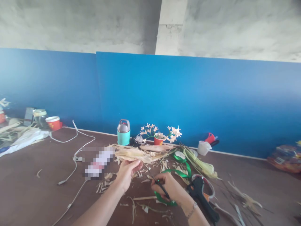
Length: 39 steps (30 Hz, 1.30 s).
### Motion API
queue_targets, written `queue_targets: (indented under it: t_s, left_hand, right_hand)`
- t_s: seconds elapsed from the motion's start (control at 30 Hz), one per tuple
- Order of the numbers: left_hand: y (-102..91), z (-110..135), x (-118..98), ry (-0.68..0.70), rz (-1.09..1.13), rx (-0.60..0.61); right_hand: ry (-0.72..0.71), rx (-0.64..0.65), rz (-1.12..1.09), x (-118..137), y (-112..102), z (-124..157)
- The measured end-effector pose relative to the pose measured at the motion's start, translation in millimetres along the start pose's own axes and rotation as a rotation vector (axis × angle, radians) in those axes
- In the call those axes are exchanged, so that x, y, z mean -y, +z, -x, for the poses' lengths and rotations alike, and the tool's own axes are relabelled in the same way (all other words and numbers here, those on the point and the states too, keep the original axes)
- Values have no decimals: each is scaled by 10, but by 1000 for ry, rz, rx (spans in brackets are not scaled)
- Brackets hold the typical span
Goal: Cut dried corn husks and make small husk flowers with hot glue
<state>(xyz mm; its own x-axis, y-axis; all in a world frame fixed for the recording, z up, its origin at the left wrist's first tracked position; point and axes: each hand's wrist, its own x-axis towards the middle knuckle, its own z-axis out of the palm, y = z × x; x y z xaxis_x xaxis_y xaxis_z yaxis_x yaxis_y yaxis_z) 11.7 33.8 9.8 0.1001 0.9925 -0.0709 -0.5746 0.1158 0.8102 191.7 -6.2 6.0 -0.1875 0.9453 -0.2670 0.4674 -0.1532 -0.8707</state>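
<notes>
My left hand (129,172) is closed, thumb against fingers, at the near edge of a pale dried corn husk (133,154) that it seems to pinch. What lies right between the fingertips is partly hidden. A pair of scissors (161,187) with black handles sits in my right hand (168,186), the fingers wrapped round the handles. Its blades point up and left, toward my left fingertips. Husk scraps (107,182) are strewn around both hands. Green ribbon (185,166) curls behind and under my right hand. A black glue gun (199,196) lies beside my right wrist.
At the back stand a teal flask (123,136), a red cup (158,139) with pale husk flowers (174,133), and a white container (204,147). A bundle of greenish husk strips (199,163) lies to the right. White cables (77,153) cross the brown table (35,194) on the left.
</notes>
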Motion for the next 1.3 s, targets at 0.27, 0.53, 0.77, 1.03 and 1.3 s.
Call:
queue_targets:
  t_s: [0.27, 0.53, 0.77, 1.03, 1.3]
  left_hand:
    - [20, 6, 8, -8, 22, -20]
    - [42, 23, -8, -78, 52, -49]
    - [10, 13, 26, -85, 80, -50]
    - [18, 4, 22, -97, 77, -56]
    - [-52, -41, -32, 20, 16, -95]
  right_hand:
    - [10, -3, 20, -13, 9, -13]
    - [-16, 6, -4, -68, 10, -46]
    - [-5, -11, -7, -93, 17, -61]
    - [-13, -15, 29, -73, 26, -58]
    - [15, 58, -5, -2, -63, 33]
